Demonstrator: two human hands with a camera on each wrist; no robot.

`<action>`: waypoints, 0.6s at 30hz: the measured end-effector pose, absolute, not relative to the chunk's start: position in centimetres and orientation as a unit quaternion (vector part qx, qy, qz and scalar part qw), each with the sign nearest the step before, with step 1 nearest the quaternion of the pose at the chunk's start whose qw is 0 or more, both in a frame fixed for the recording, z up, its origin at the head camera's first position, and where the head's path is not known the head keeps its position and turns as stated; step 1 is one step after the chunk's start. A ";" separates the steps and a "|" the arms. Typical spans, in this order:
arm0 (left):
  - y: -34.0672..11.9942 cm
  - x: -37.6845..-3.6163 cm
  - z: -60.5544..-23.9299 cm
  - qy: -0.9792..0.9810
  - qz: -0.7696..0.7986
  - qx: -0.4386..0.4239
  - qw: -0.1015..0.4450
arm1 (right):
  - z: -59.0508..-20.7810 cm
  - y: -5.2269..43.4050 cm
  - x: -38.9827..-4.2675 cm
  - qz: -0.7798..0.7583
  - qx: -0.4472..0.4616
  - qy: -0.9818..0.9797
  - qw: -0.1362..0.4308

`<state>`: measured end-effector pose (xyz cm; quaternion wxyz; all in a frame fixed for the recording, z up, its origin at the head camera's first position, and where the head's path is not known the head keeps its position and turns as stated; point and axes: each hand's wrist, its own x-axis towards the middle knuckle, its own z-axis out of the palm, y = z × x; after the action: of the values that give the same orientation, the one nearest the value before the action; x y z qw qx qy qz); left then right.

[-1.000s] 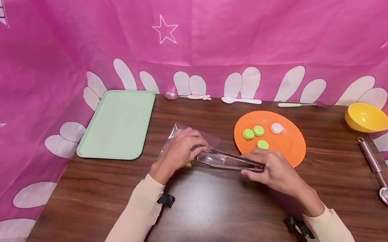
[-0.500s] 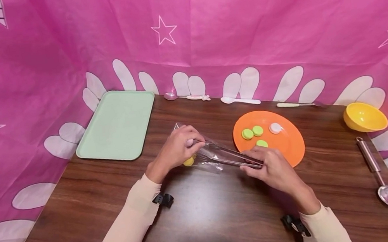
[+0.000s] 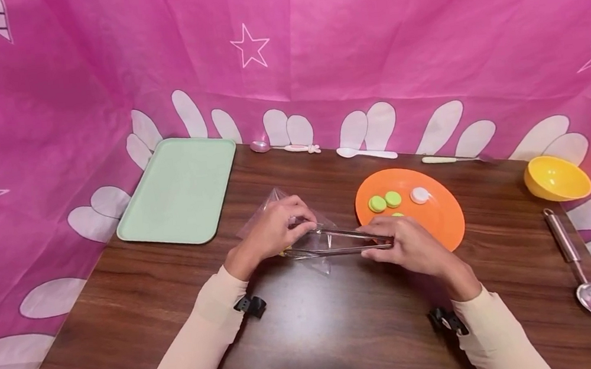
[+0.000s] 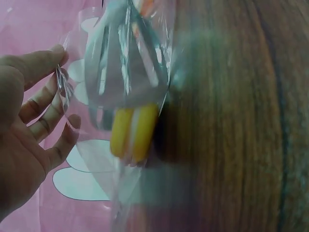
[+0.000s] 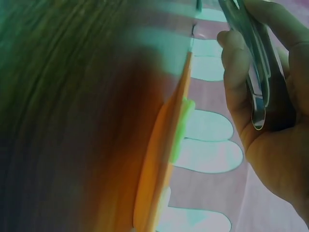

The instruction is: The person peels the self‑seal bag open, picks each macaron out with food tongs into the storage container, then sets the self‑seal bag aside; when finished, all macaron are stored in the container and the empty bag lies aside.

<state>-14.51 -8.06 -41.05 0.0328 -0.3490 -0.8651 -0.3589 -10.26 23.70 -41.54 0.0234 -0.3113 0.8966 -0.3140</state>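
A clear plastic bag [image 3: 300,231] sits low over the middle of the brown bench [image 3: 309,326], and inside it a yellow macaron [image 4: 133,133] shows through the film, caught at the tips of a pair of metal tongs [image 3: 341,242] that run into the bag's mouth from the right. The left hand [image 3: 273,231] has its fingers [image 4: 46,128] curled onto the bag's upper edge, pinching the plastic. The right hand [image 3: 405,245] is wrapped round the rear end of the tongs, fingers [image 5: 239,63] and thumb squeezing the two arms close together.

Just beyond the right hand lies an orange plate [image 3: 440,218] carrying green macarons [image 3: 385,201] and one white macaron [image 3: 420,195]; another green one is mostly hidden by the knuckles. To the left, well apart from the bag, is a pale green tray [image 3: 181,189]. Along the far edge of the bench lie a small pink spoon [image 3: 283,146], a white spoon [image 3: 367,153] and a light-handled knife [image 3: 450,159]. At the far right stands a yellow bowl [image 3: 557,178], tilted, with a steel scoop [image 3: 578,267] nearer the front edge. Pink cloth with white stars [image 3: 314,46] hangs all round.
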 end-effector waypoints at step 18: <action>-8.7 -14.7 -41.0 -0.879 -0.340 -0.333 0.022 | -41.5 23.9 -9.5 -0.307 -0.320 0.896 0.007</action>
<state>-14.71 -8.68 -40.99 0.0219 -0.3325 -0.8794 -0.3400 -9.46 23.93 -41.50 0.0075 -0.3204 0.8962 -0.3068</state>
